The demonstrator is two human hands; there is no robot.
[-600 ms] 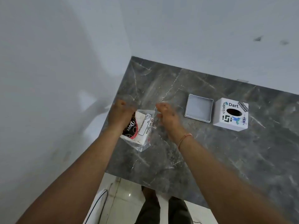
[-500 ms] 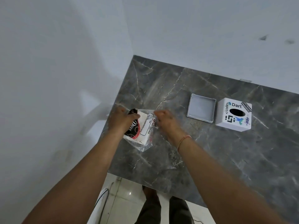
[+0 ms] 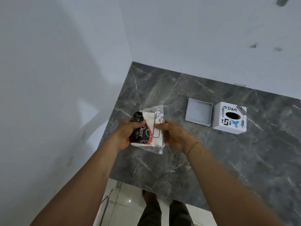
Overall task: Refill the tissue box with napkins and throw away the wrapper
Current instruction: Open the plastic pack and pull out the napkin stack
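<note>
A napkin pack [image 3: 149, 128] in a clear plastic wrapper with black, red and white print is held above the grey marble table [image 3: 211, 160]. My left hand [image 3: 125, 136] grips its left side. Gripping the right edge of the pack is my right hand [image 3: 172, 136], thumb on the front. The white cube tissue box [image 3: 229, 118], covered in stickers with a dark oval slot on top, stands to the right. Its grey square base tray [image 3: 198, 111] lies beside the box on the left, empty side up.
White walls meet at the table's far left corner. The table's near edge runs above a white tiled floor [image 3: 128, 201], where my legs and a thin black cable [image 3: 104, 207] show.
Both hands have closed onto the napkin pack and drawn it nearer to me; the right hand moved from the wrapper's top corner to its right edge.
</note>
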